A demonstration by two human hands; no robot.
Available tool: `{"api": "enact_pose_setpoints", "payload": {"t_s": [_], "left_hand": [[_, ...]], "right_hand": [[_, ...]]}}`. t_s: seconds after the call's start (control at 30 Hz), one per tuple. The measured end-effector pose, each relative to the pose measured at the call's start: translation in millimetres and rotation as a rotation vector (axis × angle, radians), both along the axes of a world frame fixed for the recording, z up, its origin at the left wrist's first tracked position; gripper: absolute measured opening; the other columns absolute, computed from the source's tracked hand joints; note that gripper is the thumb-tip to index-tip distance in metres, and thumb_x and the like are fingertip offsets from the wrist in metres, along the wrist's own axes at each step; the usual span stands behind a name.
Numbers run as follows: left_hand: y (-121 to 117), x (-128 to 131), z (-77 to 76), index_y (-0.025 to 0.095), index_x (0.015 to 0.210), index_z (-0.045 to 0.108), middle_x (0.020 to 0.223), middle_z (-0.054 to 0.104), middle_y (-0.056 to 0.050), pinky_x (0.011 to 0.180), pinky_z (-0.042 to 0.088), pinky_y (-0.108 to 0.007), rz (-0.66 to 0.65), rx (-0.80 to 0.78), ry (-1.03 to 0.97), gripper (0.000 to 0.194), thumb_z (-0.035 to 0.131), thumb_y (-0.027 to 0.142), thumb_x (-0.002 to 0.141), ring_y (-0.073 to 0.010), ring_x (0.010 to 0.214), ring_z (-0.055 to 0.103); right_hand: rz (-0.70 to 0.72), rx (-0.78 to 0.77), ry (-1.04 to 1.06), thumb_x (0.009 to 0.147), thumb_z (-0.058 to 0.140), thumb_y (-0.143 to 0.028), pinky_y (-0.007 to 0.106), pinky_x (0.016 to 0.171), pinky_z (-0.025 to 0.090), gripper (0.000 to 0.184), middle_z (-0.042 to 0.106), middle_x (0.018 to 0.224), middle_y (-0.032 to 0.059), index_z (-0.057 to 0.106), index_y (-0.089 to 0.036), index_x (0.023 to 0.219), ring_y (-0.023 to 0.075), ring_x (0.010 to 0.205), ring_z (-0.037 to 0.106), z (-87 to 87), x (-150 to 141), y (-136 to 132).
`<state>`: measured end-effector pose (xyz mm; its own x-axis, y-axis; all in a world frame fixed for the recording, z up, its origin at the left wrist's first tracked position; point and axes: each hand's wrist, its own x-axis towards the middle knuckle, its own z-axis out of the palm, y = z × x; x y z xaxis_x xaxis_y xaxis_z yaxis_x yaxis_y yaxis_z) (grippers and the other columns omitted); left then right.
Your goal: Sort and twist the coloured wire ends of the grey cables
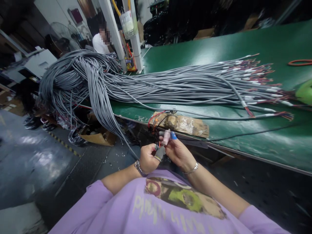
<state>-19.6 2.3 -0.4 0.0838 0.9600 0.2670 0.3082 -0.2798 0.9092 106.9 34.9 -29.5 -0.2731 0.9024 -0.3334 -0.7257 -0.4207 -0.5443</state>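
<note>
My left hand, with a grey cover on its thumb, is closed around the end of a grey cable that hangs down from the bundle on the table. Thin coloured wires fan out of its grip. Close against it, my right hand has its fingers bent together at these wires; a pink cover and a blue cover sit on two fingertips. The exact pinch point is small and partly hidden. Just beyond both hands, a worn wooden block lies at the table edge with red and black leads at its left end.
A long bundle of grey cables stretches along the green table, its stripped ends at the right. White posts stand behind it. A cardboard box is on the floor at left. Another person is in the background.
</note>
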Motion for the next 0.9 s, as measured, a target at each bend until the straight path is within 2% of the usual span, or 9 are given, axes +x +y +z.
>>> {"api": "enact_pose_setpoints", "payload": {"t_s": [0.13,0.33,0.47,0.6,0.7,0.77,0.83,0.9], "left_hand": [[-3.1,-3.6,-0.3,0.018,0.052,0.052,0.045,0.051,0.002,0.044,0.034,-0.022,0.005,-0.013,0.007,0.041,0.06,0.049,0.079,-0.0088,0.043,0.043],[-8.0,-10.1,-6.0,0.017,0.052,0.054,0.045,0.051,0.002,0.045,0.035,-0.022,0.038,-0.019,0.016,0.042,0.063,0.049,0.078,-0.0088,0.043,0.044],[-9.3,-12.1,-11.5,0.017,0.052,0.054,0.046,0.052,0.002,0.045,0.035,-0.021,0.033,-0.017,-0.016,0.041,0.062,0.047,0.08,-0.0086,0.044,0.045],[-8.3,-10.4,-20.0,0.016,0.058,0.057,0.049,0.054,0.002,0.048,0.037,-0.021,0.042,-0.087,-0.023,0.038,0.058,0.044,0.083,-0.0085,0.047,0.046],[-7.0,-8.0,-26.3,0.015,0.071,0.063,0.06,0.062,0.0,0.053,0.042,-0.021,-0.013,-0.163,0.004,0.028,0.059,0.039,0.084,-0.0099,0.054,0.053],[-6.8,-6.8,-30.1,0.016,0.09,0.067,0.074,0.069,-0.003,0.058,0.047,-0.022,-0.084,-0.219,0.031,0.022,0.062,0.036,0.083,-0.0115,0.062,0.059],[-7.1,-6.2,-34.3,0.017,0.108,0.063,0.09,0.072,-0.005,0.063,0.049,-0.023,-0.127,-0.251,0.052,0.032,0.064,0.034,0.081,-0.0131,0.073,0.064],[-7.9,-5.7,-38.9,0.018,0.114,0.06,0.101,0.071,-0.007,0.069,0.051,-0.024,-0.131,-0.239,0.103,0.037,0.064,0.033,0.081,-0.0146,0.083,0.066]], "right_hand": [[0.04,-0.014,0.007,0.07,0.074,-0.055,0.025,0.058,0.05,0.033,0.072,0.074,0.0002,0.069,-0.024,0.079,0.0142,0.063,0.061,-5.4,4.0,-2.2],[0.084,-0.078,0.044,0.062,0.08,-0.055,0.022,0.055,0.048,0.036,0.07,0.071,-0.0012,0.066,-0.024,0.072,0.0118,0.06,0.06,-11.7,12.6,-8.9],[0.114,-0.084,0.027,0.069,0.077,-0.05,0.022,0.053,0.048,0.029,0.069,0.07,-0.0006,0.066,-0.023,0.074,0.0116,0.058,0.058,-13.0,15.1,-15.2],[0.113,-0.093,0.009,0.072,0.075,-0.047,0.022,0.054,0.048,0.026,0.069,0.072,0.0003,0.066,-0.022,0.071,0.0108,0.058,0.057,-20.8,20.0,-21.0],[0.092,-0.12,-0.004,0.072,0.074,-0.048,0.021,0.054,0.048,0.028,0.068,0.072,0.0002,0.068,-0.021,0.076,0.01,0.058,0.057,-31.2,28.3,-25.2],[0.078,-0.137,-0.029,0.072,0.074,-0.047,0.021,0.053,0.048,0.028,0.067,0.072,-0.0006,0.069,-0.021,0.079,0.0098,0.058,0.056,-39.8,36.1,-28.7],[0.056,-0.154,-0.07,0.072,0.073,-0.045,0.022,0.053,0.048,0.025,0.067,0.072,-0.0009,0.068,-0.022,0.079,0.0106,0.058,0.056,-49.2,45.3,-33.4],[0.024,-0.192,-0.107,0.073,0.072,-0.042,0.023,0.051,0.049,0.022,0.066,0.072,-0.0005,0.068,-0.021,0.078,0.0109,0.058,0.056,-58.1,55.3,-39.7]]}}
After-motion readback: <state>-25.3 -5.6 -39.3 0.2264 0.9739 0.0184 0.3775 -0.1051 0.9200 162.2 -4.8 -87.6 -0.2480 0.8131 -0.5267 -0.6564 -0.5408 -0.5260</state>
